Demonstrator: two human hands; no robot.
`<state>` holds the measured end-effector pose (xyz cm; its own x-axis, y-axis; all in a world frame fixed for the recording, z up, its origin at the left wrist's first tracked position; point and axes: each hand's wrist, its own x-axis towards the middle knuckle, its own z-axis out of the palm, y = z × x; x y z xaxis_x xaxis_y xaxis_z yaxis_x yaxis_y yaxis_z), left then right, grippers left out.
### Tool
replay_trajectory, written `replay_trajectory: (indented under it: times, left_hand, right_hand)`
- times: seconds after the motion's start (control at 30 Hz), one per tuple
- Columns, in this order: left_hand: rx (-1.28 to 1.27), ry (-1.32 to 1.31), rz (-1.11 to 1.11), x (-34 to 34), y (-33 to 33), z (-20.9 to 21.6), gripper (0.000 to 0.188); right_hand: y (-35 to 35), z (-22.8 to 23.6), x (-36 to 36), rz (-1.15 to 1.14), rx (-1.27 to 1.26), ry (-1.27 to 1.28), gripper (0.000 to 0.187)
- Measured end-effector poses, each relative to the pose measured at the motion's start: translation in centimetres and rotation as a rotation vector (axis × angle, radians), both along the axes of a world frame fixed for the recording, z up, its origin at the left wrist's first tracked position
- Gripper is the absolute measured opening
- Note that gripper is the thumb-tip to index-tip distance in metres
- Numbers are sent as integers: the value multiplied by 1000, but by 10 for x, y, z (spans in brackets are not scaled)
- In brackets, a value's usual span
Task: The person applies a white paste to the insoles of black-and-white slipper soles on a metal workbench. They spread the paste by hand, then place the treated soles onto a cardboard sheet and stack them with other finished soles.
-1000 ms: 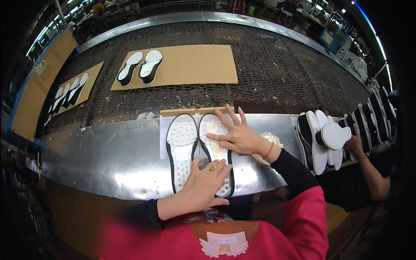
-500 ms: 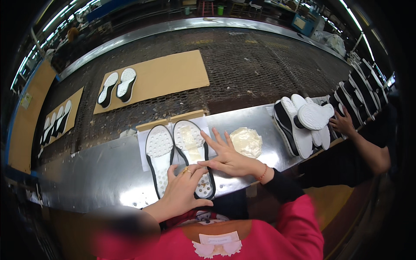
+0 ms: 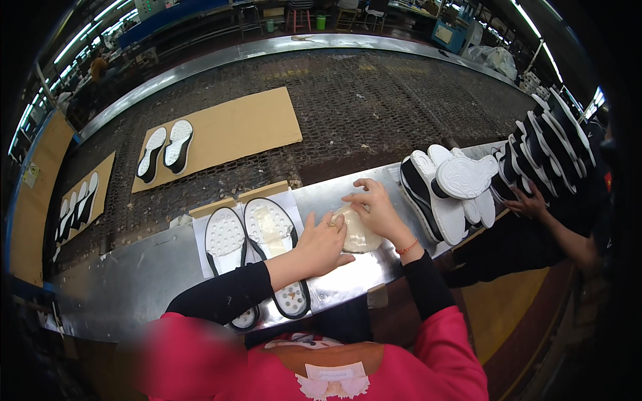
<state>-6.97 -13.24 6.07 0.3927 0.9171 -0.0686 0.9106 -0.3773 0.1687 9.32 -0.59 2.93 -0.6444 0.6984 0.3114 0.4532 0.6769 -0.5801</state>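
Two white-studded shoe soles with black rims lie side by side on a white paper sheet [image 3: 200,230] on the steel bench: one sole [image 3: 226,244] on the left, the other sole [image 3: 269,227] on the right. To their right lies a cream wad [image 3: 361,235]. My right hand [image 3: 376,208] curls over its top and grips it. Palm down, my left hand [image 3: 324,244] lies at the wad's left edge with its fingertips touching it. My left forearm crosses the right sole's heel.
A stack of black-and-white soles [image 3: 445,194] stands on the bench to the right, with a longer row [image 3: 548,144] beyond it. A co-worker's hand [image 3: 528,200] reaches under that row. On the mesh conveyor [image 3: 374,107] lie cardboard sheets [image 3: 247,127] carrying sole pairs [image 3: 166,146].
Both hands have left the two soles and moved right onto the cream wad. The view has swung, so the soles now sit further left.
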Motion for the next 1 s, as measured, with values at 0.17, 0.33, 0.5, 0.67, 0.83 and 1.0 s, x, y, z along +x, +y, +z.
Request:
replay_trajectory:
  times: [0.17,0.33,0.5,0.67,0.83,1.0]
  left_hand:
    - [41,38,20,-1,-5,-5,74]
    - [35,0,15,-5,-7,-8,72]
    - [15,-8,8,-9,-7,-8,68]
    - [56,84,-11,-4,-8,-8,63]
    - [-14,56,2,-5,-3,-7,54]
    - [-20,-724,132,-41,-14,13,35]
  right_hand:
    - [7,2,-6,111,45,33,11]
    - [2,3,4,157,51,227,6]
    - [-25,18,25,169,159,172,9]
    - [-39,47,46,152,138,158,14]
    - [-88,121,55,251,-87,242,16]
    - [-113,152,15,339,-35,196,25]
